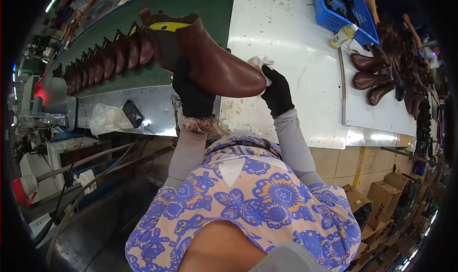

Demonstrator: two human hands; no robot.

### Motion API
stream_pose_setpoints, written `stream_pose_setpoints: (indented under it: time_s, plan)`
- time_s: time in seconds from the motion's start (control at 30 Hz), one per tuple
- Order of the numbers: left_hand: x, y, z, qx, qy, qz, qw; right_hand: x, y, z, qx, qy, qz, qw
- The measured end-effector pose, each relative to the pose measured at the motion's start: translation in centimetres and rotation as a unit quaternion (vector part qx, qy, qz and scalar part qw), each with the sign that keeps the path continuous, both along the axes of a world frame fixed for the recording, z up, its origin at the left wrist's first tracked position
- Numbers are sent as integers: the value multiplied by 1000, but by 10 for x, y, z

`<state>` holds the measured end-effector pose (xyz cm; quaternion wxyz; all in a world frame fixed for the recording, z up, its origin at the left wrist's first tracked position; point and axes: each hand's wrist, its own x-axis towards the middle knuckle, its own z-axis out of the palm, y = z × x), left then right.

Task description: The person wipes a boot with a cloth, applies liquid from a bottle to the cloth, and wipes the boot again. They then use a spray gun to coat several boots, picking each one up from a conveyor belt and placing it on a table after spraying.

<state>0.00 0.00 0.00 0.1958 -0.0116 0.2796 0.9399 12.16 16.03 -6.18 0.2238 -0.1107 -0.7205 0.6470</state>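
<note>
A brown ankle boot [217, 64] with a yellow lining at its opening is held up over the metal table, its toe pointing right. My left hand [193, 93], in a black glove, grips the boot from below near its heel and sole. At the toe, my right hand [277, 91], also black-gloved, pinches a white cloth [261, 62] against the leather. Part of the cloth is hidden behind the toe and the fingers.
A row of brown boots [107, 59] stands on the green belt [210, 5] at left. Beside it lie a phone [133, 113] and plastic bag [107, 119]. At right are a blue basket [329, 18], a bottle [343, 36], more boots [366, 80] and a co-worker's arm [370, 2].
</note>
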Motion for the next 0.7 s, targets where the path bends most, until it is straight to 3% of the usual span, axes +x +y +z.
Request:
stream_pose_setpoints:
  time_s: [0.07, 0.1, 0.17, 0.2, 0.23, 0.3, 0.33, 0.37, 0.43, 0.47, 0.5, 0.57, 0.6, 0.63, 0.67, 0.7]
  plan:
    - [-7, -3, 0, 108, 26, -77, 991, 2, -1, -4, -16, -4, -102, 995]
    - [-12, 6, 1, 118, 41, -78, 989, -2, 6, 5, -6, 11, -101, 995]
    - [-16, 12, 3, 87, 38, -41, 995, -4, -8, 35, -57, 27, -179, 982]
    - [-16, 14, 2, 84, 36, -42, 995, -5, -18, 40, 32, 78, -174, 981]
    - [-19, 17, 1, 30, 66, -15, 997, -11, -33, 58, -99, 97, -191, 972]
    - [-21, 26, 6, -20, 100, 15, 995, -18, -50, 61, -55, 163, -256, 951]
    - [-20, 32, 14, 13, 59, 10, 998, -21, -55, 56, 21, 181, -258, 949]
    - [-20, 36, 19, 46, 16, 4, 999, -14, -54, 70, 249, 107, -252, 929]
    - [-23, 38, 17, 77, 26, -22, 996, -19, -63, 34, 169, 139, -211, 953]
    - [-25, 38, 14, 106, 34, -50, 993, -14, -68, 14, 221, 73, -171, 957]
    - [-29, 38, 8, 107, 35, -51, 992, -15, -79, 21, 223, 104, -127, 961]
    - [-38, 38, -11, -49, 123, -19, 991, -12, -88, 52, -92, 52, -21, 994]
    - [-39, 39, -15, 300, 116, -187, 928, -10, -84, 20, -76, 133, -51, 987]
    - [-38, 40, -11, 300, 120, -186, 928, -2, -68, 7, 9, 138, -106, 985]
    - [-35, 40, -7, 198, 82, -110, 971, 0, -54, -4, -95, 125, -184, 970]
    - [-34, 41, -5, 94, 42, -32, 994, 10, -32, 0, -109, 45, -241, 964]
